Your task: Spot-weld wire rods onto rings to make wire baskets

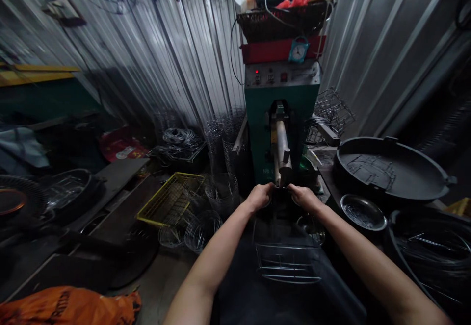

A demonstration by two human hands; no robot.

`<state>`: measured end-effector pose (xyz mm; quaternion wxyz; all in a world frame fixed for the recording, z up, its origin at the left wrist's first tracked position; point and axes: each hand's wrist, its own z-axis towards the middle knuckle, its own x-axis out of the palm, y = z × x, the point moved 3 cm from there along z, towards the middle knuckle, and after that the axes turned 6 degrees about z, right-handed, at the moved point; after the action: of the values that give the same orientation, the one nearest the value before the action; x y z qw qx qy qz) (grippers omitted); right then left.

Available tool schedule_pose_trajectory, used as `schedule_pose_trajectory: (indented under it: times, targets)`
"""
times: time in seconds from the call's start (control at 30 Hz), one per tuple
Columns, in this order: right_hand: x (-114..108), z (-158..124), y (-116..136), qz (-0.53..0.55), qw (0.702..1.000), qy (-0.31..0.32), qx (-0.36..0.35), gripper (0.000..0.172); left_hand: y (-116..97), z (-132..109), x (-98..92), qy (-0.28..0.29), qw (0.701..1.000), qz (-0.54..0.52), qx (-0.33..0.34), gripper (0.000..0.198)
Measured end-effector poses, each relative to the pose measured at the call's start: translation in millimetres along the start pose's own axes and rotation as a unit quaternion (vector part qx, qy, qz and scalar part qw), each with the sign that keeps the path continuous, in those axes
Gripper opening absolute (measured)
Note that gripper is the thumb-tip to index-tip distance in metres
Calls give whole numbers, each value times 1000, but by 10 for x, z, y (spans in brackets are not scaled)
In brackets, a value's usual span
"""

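Note:
My left hand and my right hand are both closed, fingertips pinched on the two ends of a short thin metal wire. The wire sits at the tip of a green spot welding machine, just below its thick cylindrical electrode arm. Whether wire and electrode touch, I cannot tell. Below my hands a shiny wire rack lies on my lap. A small red light glows on the control panel.
At right stand a large black round pan with wire pieces, a small metal bowl and a dark tub of wires. Left are a yellow basket, wire mesh cylinders and an orange bag.

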<state>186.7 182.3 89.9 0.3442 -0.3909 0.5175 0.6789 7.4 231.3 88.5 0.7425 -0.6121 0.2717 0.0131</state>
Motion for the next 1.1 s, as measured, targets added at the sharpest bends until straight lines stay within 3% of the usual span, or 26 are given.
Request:
schedule_pose_trajectory:
  times: [0.1,0.23,0.47,0.83,1.1]
  targets:
    - [-11,2,10,-9,1000,3,-1,21,-15,8,31,38,994,70,78,31]
    - [-11,8,5,-16,1000,2,-13,21,-14,18,47,42,984,125,121,32]
    - [15,4,-12,-2,999,-11,-38,19,-27,4,81,77,976,170,111,35]
    - [-7,9,-14,8,1000,-9,-9,15,-55,-5,48,89,973,188,104,30]
    - [-4,20,-94,98,995,-15,11,22,-32,24,46,95,965,211,124,32]
